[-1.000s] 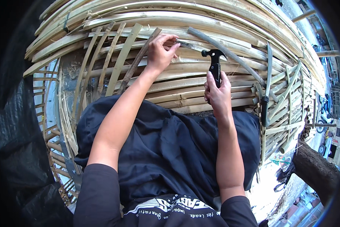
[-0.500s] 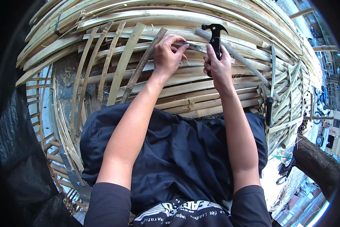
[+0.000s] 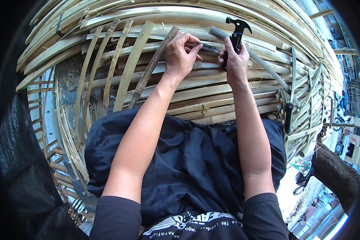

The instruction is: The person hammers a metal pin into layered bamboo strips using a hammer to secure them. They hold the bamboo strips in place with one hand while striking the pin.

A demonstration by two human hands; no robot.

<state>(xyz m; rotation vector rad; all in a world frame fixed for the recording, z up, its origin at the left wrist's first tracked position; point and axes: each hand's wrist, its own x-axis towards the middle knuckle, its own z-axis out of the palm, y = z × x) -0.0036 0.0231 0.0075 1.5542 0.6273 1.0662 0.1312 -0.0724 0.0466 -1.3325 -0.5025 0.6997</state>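
Black claw-headed metal hammer (image 3: 236,37), head up, is gripped in my right hand (image 3: 236,64) over pale split-bamboo slats (image 3: 206,105); my left hand (image 3: 181,55) pinches a thin dark strip (image 3: 210,47). Likely I'm positioning it; any blow calls for careful aim.

I count: my two hands (image 3: 180,56), one hammer (image 3: 236,38), one long knife (image 3: 294,76), one grey pole (image 3: 264,66), one tree trunk (image 3: 338,172), five sticks (image 3: 134,66) lying across the bamboo pile (image 3: 206,105) near its left edge.

left hand (image 3: 180,56): pinching | right hand (image 3: 237,66): curled tight, thumb upward | forearms (image 3: 142,128): extended forward
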